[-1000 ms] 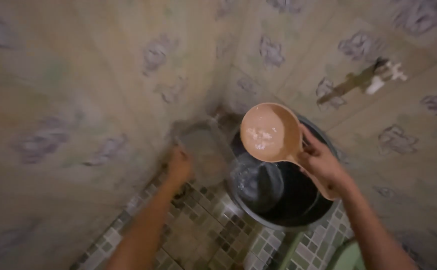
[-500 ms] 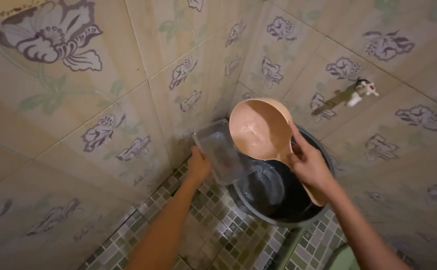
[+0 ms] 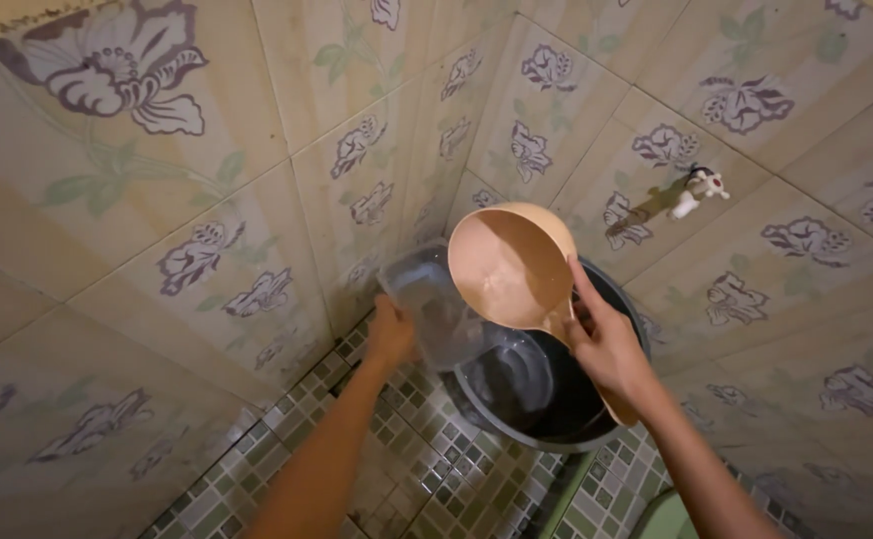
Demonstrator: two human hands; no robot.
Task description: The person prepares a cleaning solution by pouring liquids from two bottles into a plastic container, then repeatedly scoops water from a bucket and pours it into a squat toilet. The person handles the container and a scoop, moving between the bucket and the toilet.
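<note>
My right hand (image 3: pixel 608 344) grips the handle of a peach plastic water dipper (image 3: pixel 509 268), whose bowl is tipped toward a clear plastic container (image 3: pixel 428 307). My left hand (image 3: pixel 391 332) holds that container by its lower edge, tilted, just left of the dipper. Both sit above a dark round bucket (image 3: pixel 611 289) with water in it, standing in the corner of the tiled floor. The dipper's rim overlaps the container's upper right edge.
Floral wall tiles close in on the left and back. A white tap (image 3: pixel 701 187) sticks out of the right wall above the bucket. Small mosaic tiles (image 3: pixel 426 469) cover the floor. A light green object (image 3: pixel 671 519) shows at the bottom edge.
The view has steadied and shifted up the wall. The dipper has tipped further toward the container, and the container has been raised closer to it.
</note>
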